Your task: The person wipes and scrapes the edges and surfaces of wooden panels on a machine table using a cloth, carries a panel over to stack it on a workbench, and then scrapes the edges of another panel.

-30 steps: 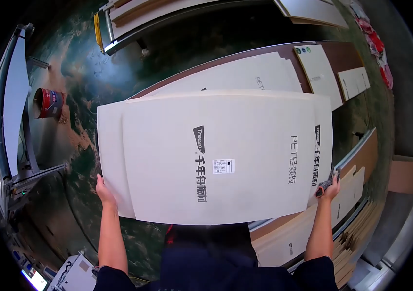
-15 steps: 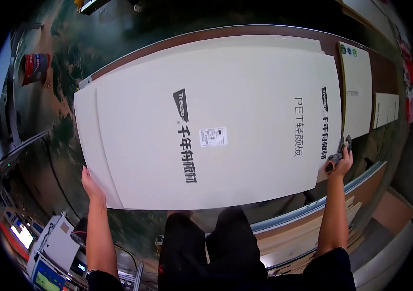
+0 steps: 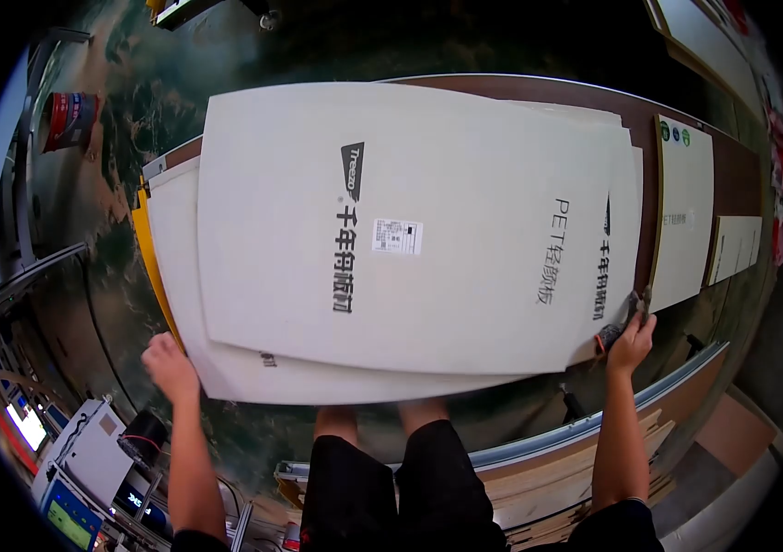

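A large white panel (image 3: 465, 276) with black Treezo lettering and a small label lies on top of a stack. Beneath it, another white panel (image 3: 180, 267) shows along the left and front, skewed against the upper one. My left hand (image 3: 171, 366) is at the lower panel's left front edge, its fingers curled in against it. At the stack's right edge, my right hand (image 3: 633, 345) is closed around a bunched dark grey item (image 3: 610, 337) with an orange-red rim, perhaps a work glove. Its fingertips are at the panel edge and partly hidden.
A yellow edge (image 3: 154, 258) sticks out under the stack at left. Narrower white boards (image 3: 686, 221) lie to the right on a brown surface (image 3: 736, 175). A metal rail (image 3: 539, 432) and wood strips are near my legs. A red bucket (image 3: 71, 121) stands far left, machinery (image 3: 88, 451) near left.
The upper panel's left end has shifted right and away from me, uncovering more of the lower panel. A yellow edge now shows at left. My left hand is slightly lower; my right hand stays at the right edge.
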{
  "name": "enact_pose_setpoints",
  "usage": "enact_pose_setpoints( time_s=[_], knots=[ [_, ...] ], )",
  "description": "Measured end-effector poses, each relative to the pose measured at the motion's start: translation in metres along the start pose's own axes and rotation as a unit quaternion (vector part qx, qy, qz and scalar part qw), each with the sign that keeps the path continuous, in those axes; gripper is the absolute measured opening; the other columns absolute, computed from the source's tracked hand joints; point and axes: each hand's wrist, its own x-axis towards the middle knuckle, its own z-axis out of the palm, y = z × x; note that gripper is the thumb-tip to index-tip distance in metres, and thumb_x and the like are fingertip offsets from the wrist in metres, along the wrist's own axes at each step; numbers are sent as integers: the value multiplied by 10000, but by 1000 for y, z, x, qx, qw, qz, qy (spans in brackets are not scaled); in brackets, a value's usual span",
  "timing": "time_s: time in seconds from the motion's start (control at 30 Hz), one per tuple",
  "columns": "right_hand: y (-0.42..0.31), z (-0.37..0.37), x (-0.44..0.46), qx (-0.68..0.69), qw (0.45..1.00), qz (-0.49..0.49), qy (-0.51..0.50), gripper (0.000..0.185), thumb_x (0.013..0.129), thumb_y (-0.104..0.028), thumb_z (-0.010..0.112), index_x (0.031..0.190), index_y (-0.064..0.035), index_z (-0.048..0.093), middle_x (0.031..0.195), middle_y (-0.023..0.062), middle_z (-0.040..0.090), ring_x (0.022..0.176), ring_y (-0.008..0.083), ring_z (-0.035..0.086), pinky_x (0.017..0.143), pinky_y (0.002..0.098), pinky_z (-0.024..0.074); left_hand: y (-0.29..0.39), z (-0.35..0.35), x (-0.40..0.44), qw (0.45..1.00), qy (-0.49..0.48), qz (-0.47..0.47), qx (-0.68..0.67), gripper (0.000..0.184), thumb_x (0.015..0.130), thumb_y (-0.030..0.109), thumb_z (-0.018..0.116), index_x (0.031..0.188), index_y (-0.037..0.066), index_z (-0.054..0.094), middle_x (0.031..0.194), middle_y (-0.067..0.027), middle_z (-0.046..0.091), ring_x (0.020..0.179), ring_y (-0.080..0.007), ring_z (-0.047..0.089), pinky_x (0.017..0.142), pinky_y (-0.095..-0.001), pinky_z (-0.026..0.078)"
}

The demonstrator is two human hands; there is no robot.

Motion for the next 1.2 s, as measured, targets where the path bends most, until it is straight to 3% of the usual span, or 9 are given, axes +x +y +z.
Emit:
enact_pose_setpoints(
  time_s=[0.07, 0.2, 0.27, 0.37, 0.47, 0.53, 0.87, 0.93, 1.2],
  knots=[
    [-10, -16, -5, 99, 991, 92, -24, 276, 998, -235, 479, 1053, 27, 544, 886, 158, 630, 821, 222, 618, 760, 350, 486, -24, -28, 7, 973, 167, 64, 145, 506, 1004, 479, 401, 1163, 22, 549, 1189, -163, 528, 1077, -416, 525, 930, -406, 415],
    [9, -21, -19, 274, 959, 62, -42, 249, 994, -206, 480, 1053, 23, 560, 962, 101, 629, 733, 179, 584, 694, 320, 492, -27, -33, 37, 986, 1, 115, -121, 496, 1003, 406, 457, 1261, -18, 480, 1232, -196, 460, 1124, -331, 501, 985, -395, 390],
    [-47, -33, -17, 450, 846, 249, -140, 271, 988, -219, 492, 1080, 22, 574, 1013, 83, 628, 815, 150, 608, 739, 299, 493, 21, -27, 46, 960, -51, 128, -245, 511, 1004, 365, 472, 1306, -46, 445, 1259, -201, 447, 1149, -279, 494, 1013, -363, 376],
    [-65, 3, -3, 428, 861, 187, -201, 289, 975, -222, 516, 1145, 2, 585, 1035, 62, 627, 901, 125, 604, 772, 270, 480, 96, -5, 52, 900, -156, 160, -374, 573, 994, 389, 477, 1369, -36, 396, 1323, -206, 426, 1212, -289, 463, 1045, -359, 352],
    [-107, 16, -3, 357, 864, 190, -299, 290, 963, -207, 536, 1172, -13, 592, 999, 27, 608, 900, 103, 553, 795, 233, 435, 156, -3, 35, 928, -201, 146, -278, 609, 972, 423, 498, 1372, -27, 410, 1349, -220, 416, 1227, -324, 454, 1058, -376, 344],
    [-106, 38, -12, 394, 863, 137, -284, 335, 962, -174, 526, 1222, 33, 564, 1096, 60, 597, 1003, 150, 544, 899, 278, 423, 171, 8, 30, 935, -195, 123, -268, 637, 951, 445, 517, 1370, -26, 424, 1368, -228, 404, 1249, -347, 431, 1067, -389, 332],
    [-66, 29, -60, 357, 887, 175, -236, 268, 959, -197, 538, 1115, 12, 597, 992, 27, 600, 903, 107, 519, 816, 256, 430, 149, 10, -16, 950, -213, 99, -206, 664, 924, 462, 550, 1323, -61, 456, 1324, -227, 419, 1249, -373, 398, 1058, -421, 324],
    [-45, 23, -81, 392, 864, 255, -188, 259, 940, -214, 554, 1033, 22, 603, 938, 92, 623, 890, 160, 551, 817, 303, 435, 141, 15, -29, 951, -221, 112, -183, 652, 926, 462, 545, 1293, -72, 467, 1307, -238, 425, 1231, -381, 406, 1052, -427, 327],
    [0, -8, -142, 522, 725, 429, -133, 229, 974, -174, 524, 1083, 6, 613, 952, 21, 633, 815, 129, 578, 768, 277, 466, 145, 24, -77, 970, -164, 141, -113, 614, 929, 472, 525, 1216, -70, 505, 1287, -251, 450, 1218, -408, 407, 1039, -445, 327]
  ],
)
